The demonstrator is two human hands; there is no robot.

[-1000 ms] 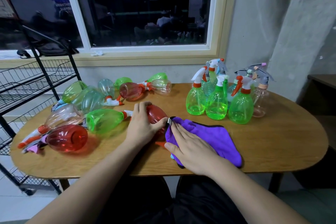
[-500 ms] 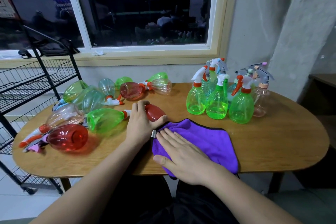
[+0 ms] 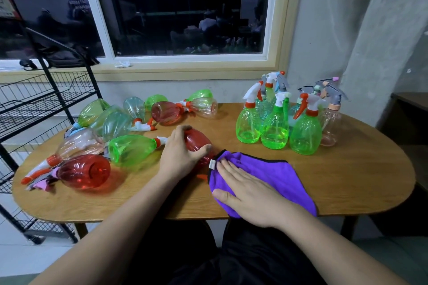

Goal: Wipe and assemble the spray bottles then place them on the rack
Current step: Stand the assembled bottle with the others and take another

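A red bottle [image 3: 198, 140] is held on its side on the table [image 3: 347, 183], near the middle. It is gripped by the left hand [image 3: 179, 156]. The fingers are curled over the top of it and the thumb is pressed on its near side. Its near end is hidden by the hand and the cloth [image 3: 275, 170].

The cloth is purple, with a black edge and a small white tag. It is spread on the table just to the right of the red bottle, and one corner is touching the bottle. Its near part reaches the front edge of the table. The right hand [image 3: 250, 196] is laid flat on the cloth. Its fingers are straight and a little apart, and nothing is gripped by them.

A green bottle [image 3: 132, 149] is lying just beside the left hand, with its white and orange neck pointed at the hand. More lying bottles [image 3: 84, 171], red, green and clear, are spread over the left side of the table. Standing bottles [image 3: 274, 132] with spray tops on are set close together at the far right side. A black wire rack [image 3: 46, 99] is seen at the left, just beside the table.
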